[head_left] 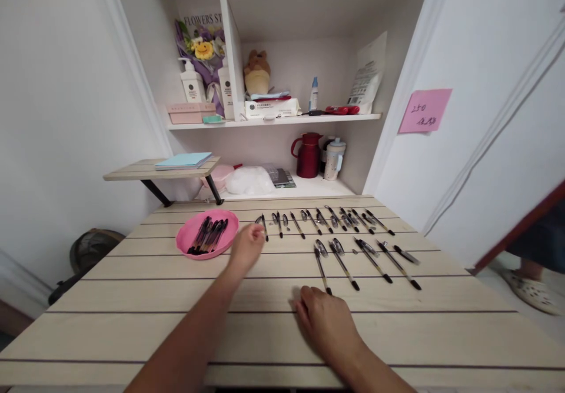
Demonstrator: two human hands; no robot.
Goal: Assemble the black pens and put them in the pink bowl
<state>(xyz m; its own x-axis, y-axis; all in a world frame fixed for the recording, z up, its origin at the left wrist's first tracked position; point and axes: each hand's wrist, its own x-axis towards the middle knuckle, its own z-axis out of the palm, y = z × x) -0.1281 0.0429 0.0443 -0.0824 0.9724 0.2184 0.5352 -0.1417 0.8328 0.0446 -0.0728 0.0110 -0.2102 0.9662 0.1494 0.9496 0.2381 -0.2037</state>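
Note:
My left hand [247, 246] reaches forward over the wooden table [132, 299], fingers curled at the left end of the far row of black pens [326, 219]; whether it grips one I cannot make out. My right hand [324, 319] rests on the table, fingers bent down, its fingertips just below the tip of the leftmost pen in the near row of pens [366, 257]. A pink bowl [183, 240] holding several black pens lies left of my left hand. Loose pen caps lie beside the pens in both rows.
Behind the table, white shelves hold a red jug [308, 155], a white mug [334, 159], bottles, a plush toy and boxes. A small wooden riser [132, 172] carries a blue notebook. A pink note [424, 110] sticks on the right wall. Another person's shoe [532, 290] shows at right.

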